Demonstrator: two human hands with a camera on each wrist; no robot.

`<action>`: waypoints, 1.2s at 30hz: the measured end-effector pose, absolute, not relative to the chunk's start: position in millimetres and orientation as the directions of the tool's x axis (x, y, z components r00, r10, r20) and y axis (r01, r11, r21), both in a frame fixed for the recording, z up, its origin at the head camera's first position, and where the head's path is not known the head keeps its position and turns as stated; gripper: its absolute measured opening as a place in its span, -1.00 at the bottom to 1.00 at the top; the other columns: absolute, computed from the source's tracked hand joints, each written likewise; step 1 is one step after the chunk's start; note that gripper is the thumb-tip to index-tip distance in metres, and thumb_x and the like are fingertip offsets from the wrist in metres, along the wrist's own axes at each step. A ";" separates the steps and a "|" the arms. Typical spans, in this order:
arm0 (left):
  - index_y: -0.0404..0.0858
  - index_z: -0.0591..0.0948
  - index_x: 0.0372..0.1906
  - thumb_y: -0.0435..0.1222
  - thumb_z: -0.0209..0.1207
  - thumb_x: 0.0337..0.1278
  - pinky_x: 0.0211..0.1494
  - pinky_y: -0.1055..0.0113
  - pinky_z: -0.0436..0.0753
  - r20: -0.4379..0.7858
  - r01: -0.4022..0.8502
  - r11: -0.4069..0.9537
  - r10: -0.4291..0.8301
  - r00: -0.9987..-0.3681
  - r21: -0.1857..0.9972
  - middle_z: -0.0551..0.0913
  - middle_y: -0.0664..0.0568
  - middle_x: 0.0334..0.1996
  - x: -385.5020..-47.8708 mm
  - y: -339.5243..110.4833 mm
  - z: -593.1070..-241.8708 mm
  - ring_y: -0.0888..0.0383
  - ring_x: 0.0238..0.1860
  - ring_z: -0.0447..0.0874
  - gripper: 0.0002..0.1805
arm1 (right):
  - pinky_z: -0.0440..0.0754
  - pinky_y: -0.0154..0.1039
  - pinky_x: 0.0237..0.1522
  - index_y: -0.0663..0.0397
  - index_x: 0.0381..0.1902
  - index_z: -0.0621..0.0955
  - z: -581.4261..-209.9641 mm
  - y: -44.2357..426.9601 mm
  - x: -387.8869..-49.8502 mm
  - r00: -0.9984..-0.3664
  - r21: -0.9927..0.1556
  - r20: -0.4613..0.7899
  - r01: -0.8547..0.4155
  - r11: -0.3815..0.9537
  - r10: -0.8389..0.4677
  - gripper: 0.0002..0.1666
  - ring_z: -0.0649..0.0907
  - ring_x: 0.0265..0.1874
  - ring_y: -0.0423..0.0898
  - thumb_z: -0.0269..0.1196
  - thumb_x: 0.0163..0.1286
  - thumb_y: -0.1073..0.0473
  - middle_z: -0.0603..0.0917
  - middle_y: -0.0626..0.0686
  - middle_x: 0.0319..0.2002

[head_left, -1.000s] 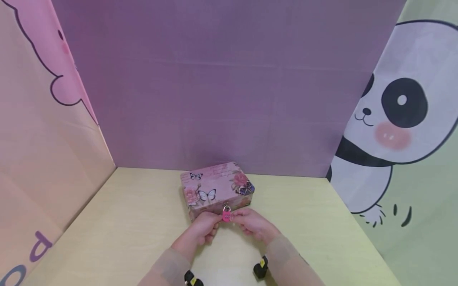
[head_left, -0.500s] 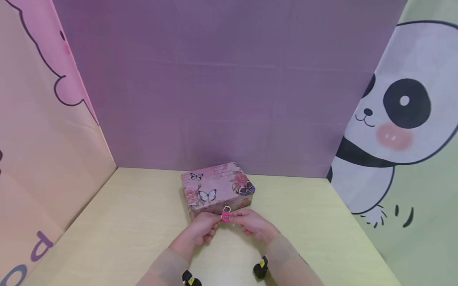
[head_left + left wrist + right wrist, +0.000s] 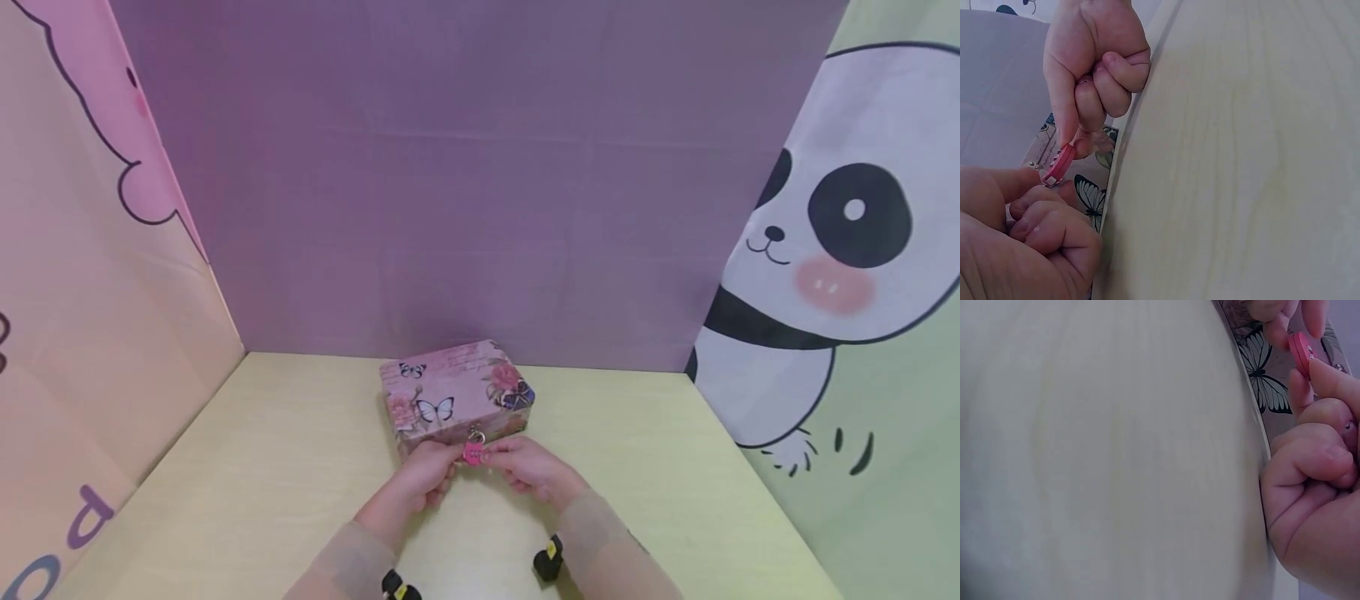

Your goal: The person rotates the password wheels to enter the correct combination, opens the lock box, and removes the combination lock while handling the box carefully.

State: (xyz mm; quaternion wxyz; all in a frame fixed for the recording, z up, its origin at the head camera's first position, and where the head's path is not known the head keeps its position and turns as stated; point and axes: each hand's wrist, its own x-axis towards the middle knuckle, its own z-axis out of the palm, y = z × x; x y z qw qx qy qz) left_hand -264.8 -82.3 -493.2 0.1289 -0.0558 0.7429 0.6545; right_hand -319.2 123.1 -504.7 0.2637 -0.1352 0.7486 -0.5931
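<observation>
A small pink combination padlock [image 3: 473, 453] hangs by its metal shackle [image 3: 477, 437] at the front clasp of a pink box [image 3: 453, 385] printed with butterflies and roses. My left hand [image 3: 427, 475] pinches the padlock's left side between thumb and forefinger. From the other side, my right hand [image 3: 534, 471] pinches its right edge, the other fingers curled under. In the left wrist view, number dials show along the padlock [image 3: 1059, 165] between the two hands. The right wrist view shows the padlock [image 3: 1301, 354] edge-on, with the right thumb against it.
The box stands at the back of a pale wooden table [image 3: 637, 467], close to a purple backdrop [image 3: 480, 183]. Printed cloth walls rise on both sides, with a panda [image 3: 832, 250] at right. Black wrist mounts [image 3: 549, 560] sit by the forearms.
The padlock's body has tilted slightly, and its shackle now leans a little to the right of it. Both hands have stayed almost in place on the padlock; the box has not moved.
</observation>
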 end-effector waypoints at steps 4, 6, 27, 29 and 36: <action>-0.34 0.64 -0.37 -0.05 0.25 0.32 -0.72 0.40 0.15 -0.222 -0.206 0.182 0.074 -0.972 0.961 0.27 0.19 -0.74 -265.2 -82.3 -494.3 0.27 -0.76 0.12 -0.61 | 0.17 -0.39 -0.72 0.20 0.02 0.71 -504.4 123.1 -319.4 -0.813 -0.961 -0.233 0.109 0.255 -0.533 -0.70 0.22 -0.75 -0.27 0.29 0.46 0.13 0.28 -0.17 -0.70; -0.37 0.69 -0.31 -0.10 0.26 0.32 -0.73 0.40 0.15 -0.195 -0.176 0.198 0.078 -0.978 0.964 0.25 0.21 -0.75 -264.9 -82.9 -495.2 0.29 -0.78 0.11 -0.64 | 0.16 -0.39 -0.73 0.20 0.02 0.72 -503.9 123.2 -319.1 -0.810 -0.961 -0.236 0.113 0.252 -0.537 -0.69 0.21 -0.75 -0.27 0.29 0.46 0.12 0.27 -0.17 -0.70; -0.48 0.70 -0.31 -0.28 0.25 0.28 -0.69 0.46 0.21 -0.091 -0.076 0.204 0.063 -0.994 0.976 0.27 0.24 -0.73 -267.0 -77.9 -498.8 0.33 -0.74 0.16 -0.73 | 0.23 -0.37 -0.67 0.20 -0.08 0.70 -482.7 126.0 -318.0 -0.850 -0.930 -0.228 0.045 0.366 -0.474 -0.62 0.24 -0.71 -0.22 0.32 0.41 -0.02 0.31 -0.14 -0.66; -0.49 0.69 -0.32 -0.28 0.26 0.28 -0.70 0.46 0.20 -0.092 -0.077 0.201 0.065 -0.994 0.977 0.26 0.25 -0.74 -266.7 -77.6 -498.4 0.33 -0.75 0.15 -0.73 | 0.24 -0.37 -0.67 0.19 -0.05 0.70 -478.7 127.9 -319.4 -0.858 -0.921 -0.220 0.026 0.388 -0.464 -0.61 0.24 -0.72 -0.23 0.32 0.42 -0.03 0.32 -0.14 -0.67; -0.50 0.69 -0.29 -0.30 0.24 0.29 -0.73 0.46 0.15 -0.100 -0.084 0.175 0.086 -0.991 0.981 0.22 0.25 -0.76 -264.6 -77.0 -497.8 0.33 -0.78 0.10 -0.74 | 0.23 -0.38 -0.70 0.09 0.08 0.70 -469.5 134.4 -327.2 -0.873 -0.897 -0.191 -0.030 0.441 -0.448 -0.62 0.22 -0.76 -0.24 0.29 0.45 0.00 0.31 -0.15 -0.69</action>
